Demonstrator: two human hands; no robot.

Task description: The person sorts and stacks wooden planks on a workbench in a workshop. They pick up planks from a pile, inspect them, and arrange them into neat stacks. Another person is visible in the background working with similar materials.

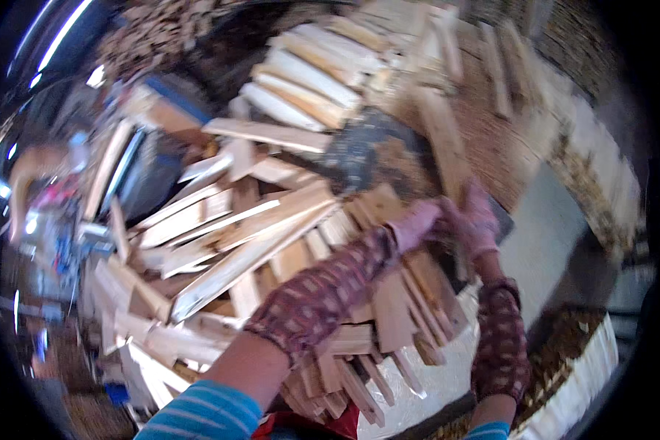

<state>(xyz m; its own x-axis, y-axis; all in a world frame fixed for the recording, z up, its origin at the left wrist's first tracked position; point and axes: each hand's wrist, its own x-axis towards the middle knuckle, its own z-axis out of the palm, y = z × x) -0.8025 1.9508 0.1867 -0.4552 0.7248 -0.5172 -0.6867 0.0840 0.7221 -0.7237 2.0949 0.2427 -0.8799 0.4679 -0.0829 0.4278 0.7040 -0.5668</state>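
Note:
Both my hands, in pink gloves with brown checked sleeve covers, meet at the near part of a long wooden board (441, 136). My right hand (479, 221) is closed round the board's right side. My left hand (416, 224) comes in from the left, its fingers closed at the board's left edge and close to the right hand; motion blurs the fingertips. The board points away from me, over a dark, sawdust-strewn metal plate (378, 150). Below my hands, several loose boards (392, 312) lie side by side.
Loose offcuts (198, 213) pile up on the left, some tilted. A row of pale boards (301, 81) lies at the far side. Sawdust (491, 139) covers the surface beyond my right hand, beside a grey metal surface (546, 220). At the lower right stands a white-edged sack (576, 381).

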